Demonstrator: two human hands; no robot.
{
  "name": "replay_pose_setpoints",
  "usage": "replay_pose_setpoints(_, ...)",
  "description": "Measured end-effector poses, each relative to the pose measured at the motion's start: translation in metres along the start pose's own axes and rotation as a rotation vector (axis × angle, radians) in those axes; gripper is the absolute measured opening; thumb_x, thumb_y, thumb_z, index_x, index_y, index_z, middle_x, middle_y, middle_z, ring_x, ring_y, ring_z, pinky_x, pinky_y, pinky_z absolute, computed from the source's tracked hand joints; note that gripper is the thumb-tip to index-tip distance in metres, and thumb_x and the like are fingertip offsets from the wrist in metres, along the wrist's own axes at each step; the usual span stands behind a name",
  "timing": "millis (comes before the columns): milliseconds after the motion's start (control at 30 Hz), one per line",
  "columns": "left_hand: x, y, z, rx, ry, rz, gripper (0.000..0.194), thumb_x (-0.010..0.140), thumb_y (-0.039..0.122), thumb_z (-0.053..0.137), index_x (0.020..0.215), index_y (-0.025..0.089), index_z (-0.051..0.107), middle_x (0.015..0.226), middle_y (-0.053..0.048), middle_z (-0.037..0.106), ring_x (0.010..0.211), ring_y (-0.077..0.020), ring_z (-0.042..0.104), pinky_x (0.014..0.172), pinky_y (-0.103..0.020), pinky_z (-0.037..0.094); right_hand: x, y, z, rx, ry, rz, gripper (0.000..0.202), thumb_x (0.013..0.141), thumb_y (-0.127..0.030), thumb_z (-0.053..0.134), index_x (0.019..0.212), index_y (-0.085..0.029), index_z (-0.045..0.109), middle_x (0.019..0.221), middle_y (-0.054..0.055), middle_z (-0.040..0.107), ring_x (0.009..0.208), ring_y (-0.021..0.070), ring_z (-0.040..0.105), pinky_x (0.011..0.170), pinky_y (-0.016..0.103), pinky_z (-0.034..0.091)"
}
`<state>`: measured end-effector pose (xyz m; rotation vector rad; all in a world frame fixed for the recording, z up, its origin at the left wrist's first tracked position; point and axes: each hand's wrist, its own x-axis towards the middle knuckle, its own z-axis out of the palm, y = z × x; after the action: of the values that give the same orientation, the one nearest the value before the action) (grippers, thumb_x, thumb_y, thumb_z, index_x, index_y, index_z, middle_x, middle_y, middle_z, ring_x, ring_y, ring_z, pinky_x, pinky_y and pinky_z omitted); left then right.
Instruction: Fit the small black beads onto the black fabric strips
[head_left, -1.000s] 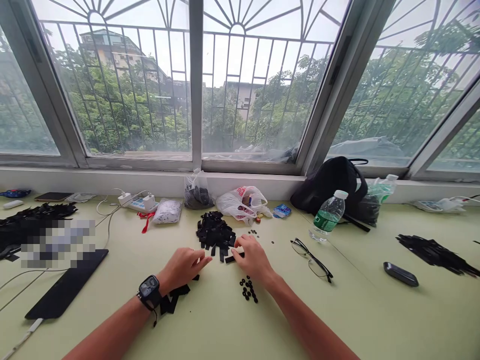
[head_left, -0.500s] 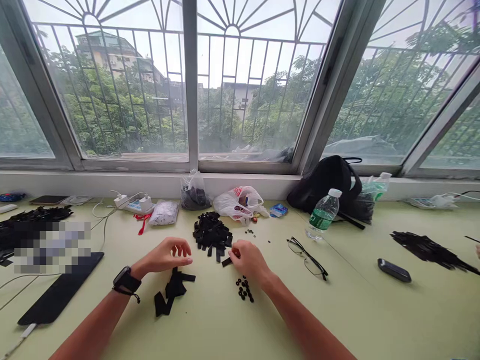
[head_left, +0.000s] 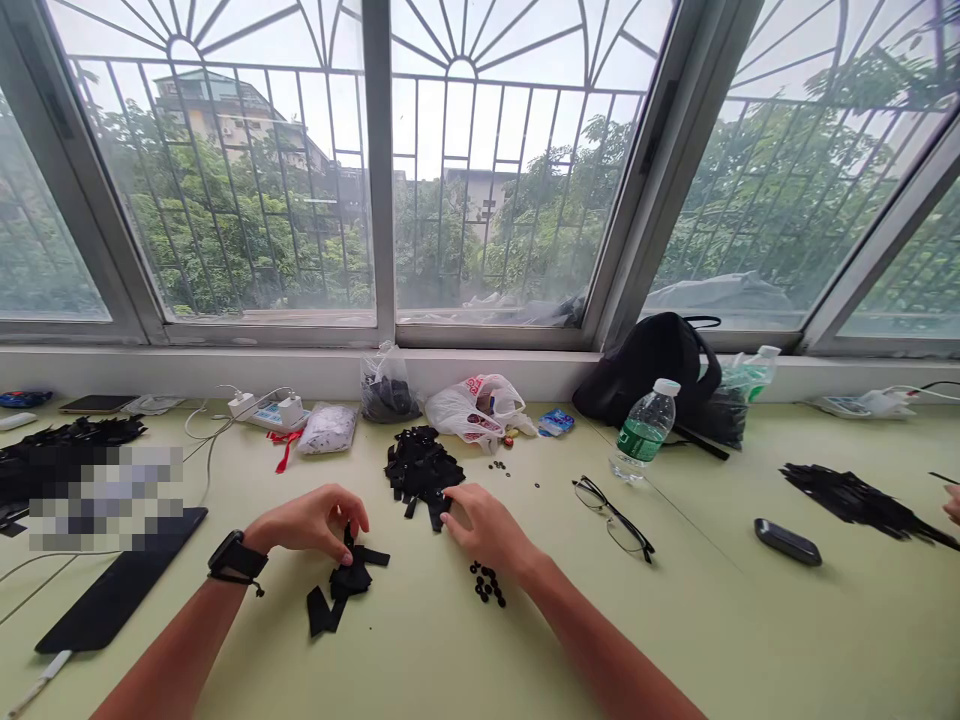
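Note:
My left hand point(head_left: 311, 523), with a black watch point(head_left: 236, 560) on the wrist, is over the small pile of black fabric pieces point(head_left: 351, 580). Its thumb and fingers close round a black piece at the top of that pile. My right hand point(head_left: 484, 525) reaches to the lower right edge of the larger heap of black strips point(head_left: 421, 465), its thumb and index finger at a strip there; whether it grips the strip is unclear. Small black rings point(head_left: 487, 583) lie just below my right hand.
Glasses point(head_left: 615, 518), a water bottle point(head_left: 646, 430) and a black case point(head_left: 787, 541) are on the right. Bags and a power strip line the window side. A black mat point(head_left: 120, 585) lies left. Another person's hand point(head_left: 952, 503) shows at the right edge.
My left hand has moved down and left onto the small pile. My right hand has shifted slightly left; the dark strip that was at its fingertips now is not seen apart from the heap.

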<state>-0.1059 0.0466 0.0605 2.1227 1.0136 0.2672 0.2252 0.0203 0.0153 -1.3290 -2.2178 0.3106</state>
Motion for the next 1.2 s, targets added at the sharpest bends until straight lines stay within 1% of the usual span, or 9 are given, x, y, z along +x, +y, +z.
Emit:
replay_pose_setpoints(167, 0.005, -0.007, 0.008, -0.082, -0.044, -0.011, 0.035, 0.069, 0.044, 0.084, 0.093, 0.019, 0.078, 0.081, -0.004, 0.072, 0.072, -0.0181, 0.059, 0.064, -0.025, 0.043, 0.002, -0.003, -0.001, -0.015, 0.038, -0.020, 0.024, 0.092, -0.027, 0.063, 0.114, -0.019, 0.068, 0.104, 0.009, 0.071, 0.103, 0.0255, 0.063, 0.091, 0.034, 0.047)
replay_pose_setpoints(400, 0.001, -0.001, 0.003, -0.112, 0.002, 0.024, 0.033, 0.080, 0.049, 0.076, 0.091, 0.018, 0.080, 0.074, -0.004, 0.067, 0.067, -0.0161, 0.054, 0.059, -0.024, 0.038, 0.004, -0.004, -0.008, 0.066, 0.122, -0.025, 0.006, 0.090, -0.025, 0.065, 0.089, -0.020, 0.068, 0.090, 0.004, 0.068, 0.087, 0.0209, 0.060, 0.082, 0.032, 0.046)
replay_pose_setpoints(467, -0.002, 0.000, 0.000, -0.163, -0.020, 0.026, 0.032, 0.083, 0.049, 0.074, 0.090, 0.018, 0.079, 0.075, -0.005, 0.068, 0.067, -0.0160, 0.054, 0.059, -0.024, 0.037, 0.004, -0.005, -0.015, 0.185, 0.041, -0.053, 0.009, 0.088, -0.029, 0.069, 0.087, -0.020, 0.069, 0.088, 0.003, 0.068, 0.083, 0.0188, 0.059, 0.077, 0.030, 0.046)
replay_pose_setpoints(600, -0.005, 0.002, -0.004, -0.319, -0.033, 0.036, 0.029, 0.083, 0.044, 0.075, 0.083, 0.015, 0.075, 0.070, -0.003, 0.062, 0.063, -0.0135, 0.049, 0.057, -0.024, 0.034, 0.003, -0.008, -0.029, 0.432, -0.296, -0.179, 0.028, 0.077, -0.044, 0.082, 0.092, -0.022, 0.075, 0.090, 0.002, 0.068, 0.081, 0.0165, 0.056, 0.071, 0.025, 0.044)
replay_pose_setpoints(733, -0.007, 0.010, -0.006, -0.530, 0.019, 0.105, 0.028, 0.080, 0.038, 0.079, 0.076, 0.015, 0.065, 0.075, -0.001, 0.056, 0.068, -0.0134, 0.048, 0.063, -0.025, 0.037, 0.004, -0.005, -0.033, 0.492, -0.514, -0.224, 0.039, 0.067, -0.052, 0.088, 0.092, -0.023, 0.079, 0.086, 0.000, 0.065, 0.078, 0.0148, 0.051, 0.065, 0.024, 0.039)
replay_pose_setpoints(833, -0.007, 0.018, -0.004, -0.621, 0.089, 0.172, 0.030, 0.080, 0.036, 0.080, 0.073, 0.015, 0.059, 0.085, -0.005, 0.058, 0.079, -0.0169, 0.053, 0.069, -0.027, 0.040, 0.004, -0.002, -0.032, 0.524, -0.596, -0.258, 0.038, 0.069, -0.052, 0.086, 0.092, -0.022, 0.080, 0.086, 0.001, 0.065, 0.080, 0.0146, 0.053, 0.064, 0.023, 0.036)
replay_pose_setpoints(967, -0.006, 0.024, 0.001, -0.665, 0.142, 0.212, 0.037, 0.080, 0.040, 0.079, 0.069, 0.017, 0.051, 0.076, -0.003, 0.054, 0.079, -0.0176, 0.052, 0.067, -0.026, 0.038, 0.002, -0.004, -0.038, 0.523, -0.682, -0.263, 0.042, 0.065, -0.050, 0.089, 0.095, -0.023, 0.081, 0.097, 0.003, 0.068, 0.087, 0.0158, 0.057, 0.065, 0.022, 0.039)
replay_pose_setpoints(1100, -0.003, 0.029, 0.007, -0.662, 0.158, 0.172, 0.044, 0.079, 0.047, 0.078, 0.068, 0.019, 0.046, 0.072, -0.001, 0.051, 0.074, -0.0162, 0.050, 0.061, -0.024, 0.035, -0.002, -0.010, -0.048, 0.489, -0.752, -0.270, 0.041, 0.065, -0.044, 0.090, 0.101, -0.027, 0.080, 0.108, 0.002, 0.069, 0.096, 0.0183, 0.061, 0.079, 0.022, 0.045)
replay_pose_setpoints(1200, -0.001, 0.030, 0.011, -0.658, 0.159, 0.143, 0.045, 0.080, 0.049, 0.077, 0.070, 0.019, 0.045, 0.072, 0.001, 0.047, 0.070, -0.0144, 0.046, 0.063, -0.024, 0.035, -0.003, -0.013, -0.053, 0.469, -0.783, -0.303, 0.042, 0.065, -0.045, 0.090, 0.103, -0.028, 0.080, 0.108, 0.002, 0.068, 0.107, 0.0220, 0.060, 0.092, 0.025, 0.045)
